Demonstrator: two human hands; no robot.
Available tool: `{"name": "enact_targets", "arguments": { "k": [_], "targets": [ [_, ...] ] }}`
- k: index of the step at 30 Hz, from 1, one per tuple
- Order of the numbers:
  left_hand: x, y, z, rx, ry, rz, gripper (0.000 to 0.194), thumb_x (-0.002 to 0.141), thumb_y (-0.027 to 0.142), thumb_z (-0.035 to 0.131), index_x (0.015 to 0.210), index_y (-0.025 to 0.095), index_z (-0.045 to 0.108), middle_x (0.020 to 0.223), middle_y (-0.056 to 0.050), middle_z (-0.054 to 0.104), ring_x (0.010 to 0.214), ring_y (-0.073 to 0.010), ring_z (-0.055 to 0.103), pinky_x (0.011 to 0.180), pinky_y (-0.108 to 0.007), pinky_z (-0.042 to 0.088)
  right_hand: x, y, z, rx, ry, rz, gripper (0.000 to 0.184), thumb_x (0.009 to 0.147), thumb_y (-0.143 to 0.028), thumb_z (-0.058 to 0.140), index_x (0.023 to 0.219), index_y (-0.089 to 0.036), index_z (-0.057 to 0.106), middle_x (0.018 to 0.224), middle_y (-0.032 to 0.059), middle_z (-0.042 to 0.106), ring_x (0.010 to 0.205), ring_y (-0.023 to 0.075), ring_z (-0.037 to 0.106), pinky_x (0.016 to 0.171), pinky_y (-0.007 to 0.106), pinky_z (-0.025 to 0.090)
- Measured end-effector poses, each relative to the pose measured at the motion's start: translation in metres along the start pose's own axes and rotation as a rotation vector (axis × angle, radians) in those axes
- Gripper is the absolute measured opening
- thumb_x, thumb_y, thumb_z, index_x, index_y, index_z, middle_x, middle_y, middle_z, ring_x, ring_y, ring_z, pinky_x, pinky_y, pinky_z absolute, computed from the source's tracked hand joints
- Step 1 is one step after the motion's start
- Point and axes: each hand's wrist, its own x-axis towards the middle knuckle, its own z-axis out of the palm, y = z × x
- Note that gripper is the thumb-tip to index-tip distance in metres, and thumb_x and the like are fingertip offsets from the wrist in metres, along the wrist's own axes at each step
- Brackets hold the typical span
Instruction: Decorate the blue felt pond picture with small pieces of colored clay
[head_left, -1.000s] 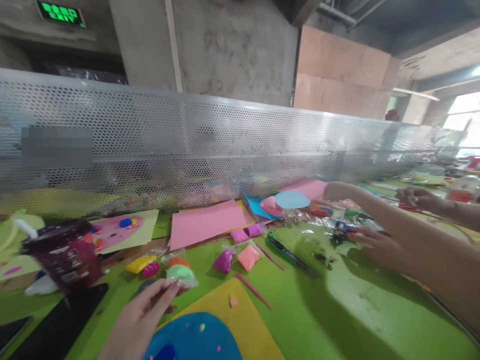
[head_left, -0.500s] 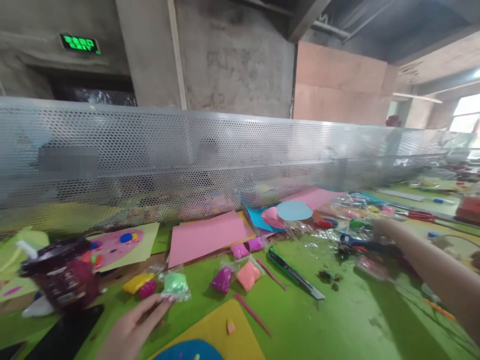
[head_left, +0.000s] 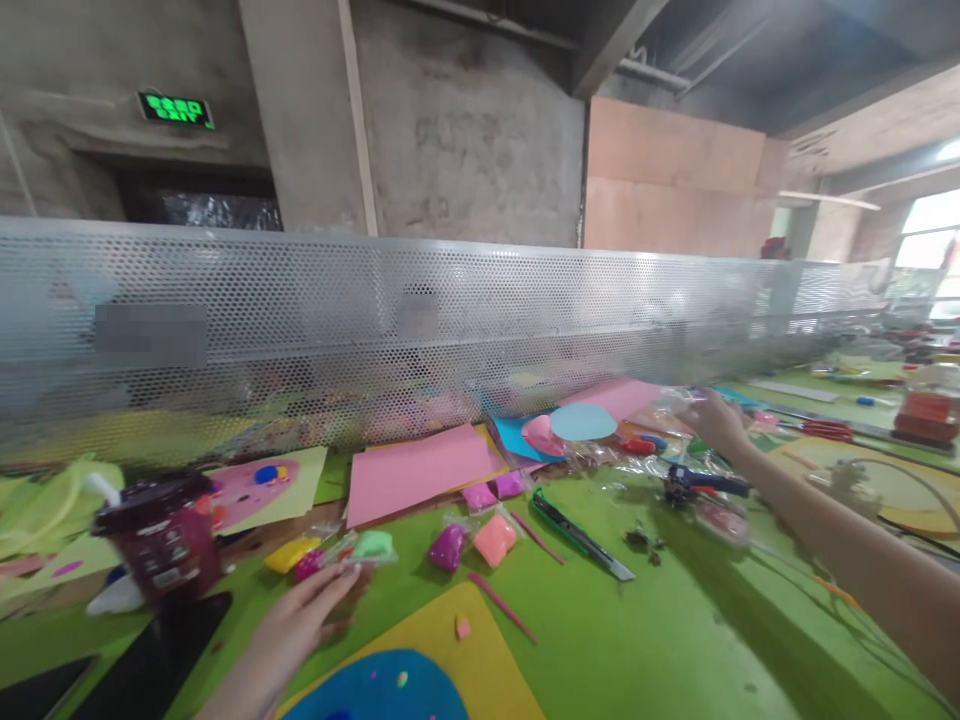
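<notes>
My left hand (head_left: 319,600) rests low on the left with its fingers stretched out. Its fingertips lie at the near edge of a clear packet of light green clay (head_left: 373,545); a firm grip on it does not show. Beside that are a yellow clay packet (head_left: 291,554) and a dark pink clay packet (head_left: 309,565). My right hand (head_left: 718,424) reaches far across the table, fingers closed at a clear plastic bag (head_left: 675,402) among crumpled wrappers. Below it lies a dark blue glue gun (head_left: 701,482). Purple clay (head_left: 447,547) and coral clay (head_left: 496,541) sit mid-table.
A green utility knife (head_left: 581,535) lies with its blade out. Yellow foam sheet (head_left: 495,670) with a blue shape is in front. A dark drinks cup (head_left: 161,535) with a straw stands left, near a black phone-like slab (head_left: 154,660). A perforated metal screen (head_left: 480,320) closes off the back.
My right hand has moved farther away and left, from beside the glue gun to the plastic wrappers. My left hand has stayed by the green packet, its fingers a little more apart. The view has shifted slightly.
</notes>
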Motion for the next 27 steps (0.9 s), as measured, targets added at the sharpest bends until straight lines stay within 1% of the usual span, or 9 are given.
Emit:
{"name": "enact_targets", "arguments": {
  "k": [2,4,7,9,11,15,17,23,27],
  "targets": [
    [-0.005,0.009,0.005,-0.042,-0.034,0.034,0.045,0.069,0.043,0.064,0.103,0.014,0.060,0.114,-0.014,0.061,0.104,-0.0262,0.058,0.072,-0.027,0.052,-0.016,-0.018,0.005,0.096,-0.010,-0.141,0.026,0.097,-0.031,0.038,0.111,-0.016,0.055,0.110,0.0061,0.054,0.098,0.0214,0.055,0.083,0.040,0.046],
    [-0.012,0.021,0.012,-0.088,-0.119,0.081,0.048,0.073,0.039,0.061,0.113,0.013,0.054,0.117,-0.015,0.059,0.106,-0.0245,0.057,0.075,-0.027,0.051,-0.043,-0.042,0.012,0.219,-0.026,-0.308,0.025,0.094,-0.031,0.047,0.113,-0.017,0.053,0.111,0.0070,0.055,0.097,0.0213,0.055,0.083,0.042,0.046],
    [-0.031,0.040,0.024,0.013,-0.033,0.119,0.048,0.077,0.038,0.056,0.117,0.012,0.049,0.118,-0.017,0.057,0.101,-0.0262,0.060,0.067,-0.029,0.051,-0.097,-0.084,0.021,0.419,-0.054,-0.548,0.041,0.090,-0.029,0.052,0.127,-0.017,0.039,0.104,0.0076,0.058,0.095,0.0227,0.056,0.084,0.044,0.045],
    [-0.047,0.051,0.035,0.052,-0.064,0.163,0.038,0.080,0.038,0.055,0.110,0.015,0.054,0.111,-0.012,0.061,0.100,-0.0247,0.059,0.068,-0.028,0.050,-0.133,-0.109,0.024,0.538,-0.094,-0.696,0.052,0.085,-0.026,0.054,0.132,-0.020,0.032,0.106,0.0077,0.059,0.107,0.0251,0.050,0.092,0.048,0.039],
    [-0.064,0.058,0.046,0.076,-0.143,0.204,0.030,0.083,0.040,0.052,0.100,0.017,0.060,0.101,-0.009,0.065,0.092,-0.0233,0.062,0.067,-0.028,0.050,-0.164,-0.130,0.025,0.648,-0.169,-0.819,0.046,0.085,-0.024,0.051,0.128,-0.025,0.035,0.106,0.0057,0.059,0.112,0.0245,0.047,0.095,0.048,0.037],
    [-0.087,0.061,0.062,0.123,-0.405,0.445,0.033,0.087,0.041,0.047,0.112,0.021,0.055,0.113,-0.007,0.059,0.103,-0.0214,0.056,0.081,-0.032,0.047,-0.205,-0.159,0.025,0.785,-0.339,-0.867,0.045,0.085,-0.020,0.049,0.127,-0.025,0.034,0.110,0.0086,0.059,0.107,0.0230,0.053,0.085,0.041,0.048],
    [-0.091,0.058,0.064,0.175,-0.458,0.604,0.050,0.080,0.037,0.060,0.125,0.024,0.043,0.124,-0.006,0.052,0.113,-0.0214,0.048,0.094,-0.034,0.038,-0.219,-0.169,0.026,0.835,-0.399,-0.860,0.048,0.085,-0.018,0.049,0.129,-0.024,0.032,0.109,0.0092,0.058,0.104,0.0212,0.056,0.082,0.035,0.051],
    [-0.090,0.043,0.062,0.228,-0.300,0.705,0.040,0.081,0.032,0.060,0.118,0.022,0.049,0.122,-0.006,0.051,0.115,-0.0228,0.045,0.094,-0.033,0.037,-0.246,-0.179,0.026,1.044,-0.590,-0.750,0.057,0.087,-0.019,0.046,0.136,-0.028,0.017,0.101,0.0051,0.061,0.101,0.0181,0.058,0.080,0.031,0.052],
    [-0.091,0.037,0.062,0.236,-0.274,0.734,0.026,0.084,0.033,0.054,0.107,0.020,0.051,0.101,-0.005,0.057,0.093,-0.0194,0.054,0.080,-0.028,0.043,-0.242,-0.175,0.014,0.923,-0.472,-0.922,0.057,0.088,-0.020,0.047,0.138,-0.025,0.021,0.095,0.0039,0.062,0.098,0.0182,0.058,0.086,0.033,0.049]
  ]
}}
